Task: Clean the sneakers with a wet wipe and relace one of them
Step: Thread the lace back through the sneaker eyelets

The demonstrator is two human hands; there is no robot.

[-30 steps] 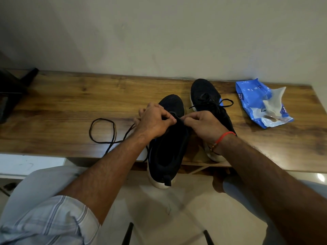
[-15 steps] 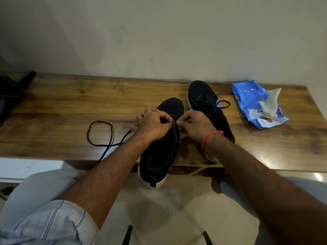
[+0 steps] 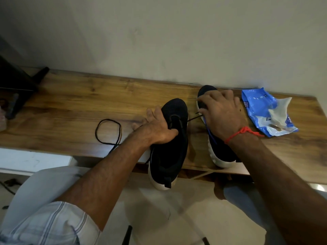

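Two black sneakers with white soles stand on a wooden shelf (image 3: pixel 70 110). The left sneaker (image 3: pixel 171 149) has no lace and its heel hangs over the front edge. My left hand (image 3: pixel 157 128) grips it from the left, thumb inside the opening. The right sneaker (image 3: pixel 219 149) is laced; my right hand (image 3: pixel 219 110) lies over its top with fingers curled round the upper. A loose black lace (image 3: pixel 108 131) loops on the wood left of my left hand. A blue wet-wipe pack (image 3: pixel 254 105) with a white wipe sticking out lies at the right.
A wall runs close behind the shelf. A dark object with a slanted leg (image 3: pixel 19 89) stands at the far left. My knees and a pale tiled floor (image 3: pixel 159 218) are below the shelf's front edge.
Both hands left the unlaced sneaker's tongue area. My right hand moved right onto the laced sneaker. My left hand shifted to grip the unlaced sneaker's side.
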